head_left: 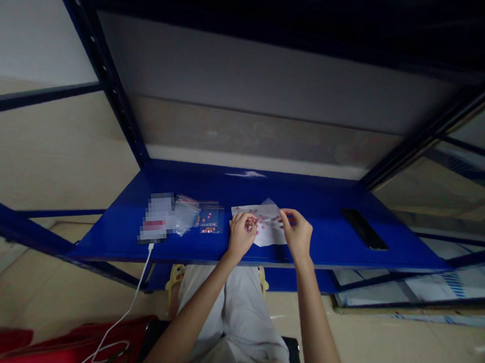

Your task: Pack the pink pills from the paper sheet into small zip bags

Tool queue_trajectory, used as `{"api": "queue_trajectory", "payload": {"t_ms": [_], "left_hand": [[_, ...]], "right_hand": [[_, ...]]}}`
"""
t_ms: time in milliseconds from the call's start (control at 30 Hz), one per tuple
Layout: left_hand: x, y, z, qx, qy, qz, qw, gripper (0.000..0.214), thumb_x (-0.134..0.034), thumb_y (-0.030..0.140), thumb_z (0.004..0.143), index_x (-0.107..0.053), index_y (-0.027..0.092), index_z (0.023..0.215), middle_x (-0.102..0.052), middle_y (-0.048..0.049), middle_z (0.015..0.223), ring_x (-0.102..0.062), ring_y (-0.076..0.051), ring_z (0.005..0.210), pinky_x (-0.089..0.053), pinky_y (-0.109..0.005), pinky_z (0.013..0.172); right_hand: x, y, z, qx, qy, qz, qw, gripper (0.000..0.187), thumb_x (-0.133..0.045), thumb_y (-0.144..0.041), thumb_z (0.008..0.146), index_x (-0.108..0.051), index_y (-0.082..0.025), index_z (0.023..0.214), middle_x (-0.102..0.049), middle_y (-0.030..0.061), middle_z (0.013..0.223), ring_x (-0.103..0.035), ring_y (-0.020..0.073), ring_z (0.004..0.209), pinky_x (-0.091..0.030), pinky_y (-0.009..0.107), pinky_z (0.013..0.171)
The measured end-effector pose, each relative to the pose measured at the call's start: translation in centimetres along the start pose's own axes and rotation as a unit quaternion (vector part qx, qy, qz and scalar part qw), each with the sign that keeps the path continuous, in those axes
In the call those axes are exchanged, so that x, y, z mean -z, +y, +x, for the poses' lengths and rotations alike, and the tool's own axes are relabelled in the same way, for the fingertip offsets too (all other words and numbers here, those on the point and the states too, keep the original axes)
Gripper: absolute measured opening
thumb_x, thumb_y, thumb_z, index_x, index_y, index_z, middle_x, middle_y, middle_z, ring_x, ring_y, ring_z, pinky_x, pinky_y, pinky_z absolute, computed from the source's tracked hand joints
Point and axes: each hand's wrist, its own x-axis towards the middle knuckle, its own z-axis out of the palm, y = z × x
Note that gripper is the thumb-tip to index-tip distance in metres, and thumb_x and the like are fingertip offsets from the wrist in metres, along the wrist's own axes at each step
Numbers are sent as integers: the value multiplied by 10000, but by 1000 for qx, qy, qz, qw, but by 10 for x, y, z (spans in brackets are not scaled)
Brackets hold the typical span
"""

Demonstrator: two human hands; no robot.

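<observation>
Beside bagged pink bits (210, 229), left hand (241, 233) cups loose pieces (250, 223), right hand (297, 230) pinches plastic (270, 203).

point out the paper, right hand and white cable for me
paper (271, 237): head view, bare lower part
right hand (299, 234): head view, its middle
white cable (143, 275): head view, stretch below the plug
</observation>
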Motion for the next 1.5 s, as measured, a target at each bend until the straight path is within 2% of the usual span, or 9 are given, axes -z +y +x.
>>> {"api": "queue_trajectory", "payload": {"t_ms": [133,300,500,667,767,867,1133,1300,1500], "left_hand": [[1,2,0,-36,-30,6,999,255,-525,80,709,-616,239,886,-601,-12,914,-509,-184,913,-351,-318,806],[0,1,0,-38,-42,5,998,248,-532,84,700,-619,237,873,-593,-14,922,-506,-186,921,-354,-326,826],[0,-2,1,-11,-25,-12,1000,182,-517,91,711,-619,217,792,-588,-20,858,-525,-173,849,-383,-320,794],[1,-2,1,-13,-18,-26,999,194,-507,71,699,-616,213,773,-582,-20,843,-528,-169,841,-391,-318,791],[0,-2,2,-12,-13,-35,999,199,-505,61,694,-614,211,764,-577,-17,826,-528,-163,828,-396,-312,785],[-1,-4,2,-16,-9,-43,999,192,-507,60,693,-611,208,756,-573,-17,821,-530,-161,827,-402,-308,783],[-1,-4,2,-18,-1,-54,998,196,-493,53,702,-610,203,745,-575,-16,814,-536,-155,812,-408,-301,778],[0,-4,2,-19,2,-62,998,199,-490,52,705,-611,205,746,-573,-15,813,-534,-154,818,-406,-293,777],[1,-2,3,-18,1,-69,997,184,-479,64,723,-600,201,733,-573,-13,802,-534,-153,818,-404,-293,774]], "right_hand": [[-4,5,-4,-50,-30,71,996,349,-562,-456,747,-624,-140,882,-686,92,755,-652,194,611,-513,267,505],[-8,12,-10,-54,-32,56,996,391,-654,-457,655,-648,-140,884,-696,98,755,-646,203,615,-514,292,555],[-5,11,-14,0,2,-47,999,358,-569,-495,731,-688,-157,742,-692,97,750,-627,189,600,-470,273,573],[-2,11,-15,-1,28,-90,996,414,-558,-550,714,-683,-157,674,-693,101,703,-631,203,590,-449,267,561],[-1,11,-16,-28,16,-88,996,385,-596,-544,681,-681,-170,649,-688,76,627,-640,210,577,-443,258,544],[0,9,-16,-37,0,-61,997,353,-612,-517,681,-682,-171,667,-696,67,639,-648,208,582,-454,254,549],[4,-1,-13,12,13,-60,998,331,-544,-453,752,-697,-161,779,-709,97,768,-653,218,664,-488,283,587],[1,6,-13,-30,2,-28,999,315,-540,-419,768,-685,-149,844,-702,83,701,-656,215,623,-501,296,582],[-2,7,-15,-78,1,29,997,329,-656,-436,661,-686,-146,814,-709,90,710,-667,234,642,-513,305,592]]}}
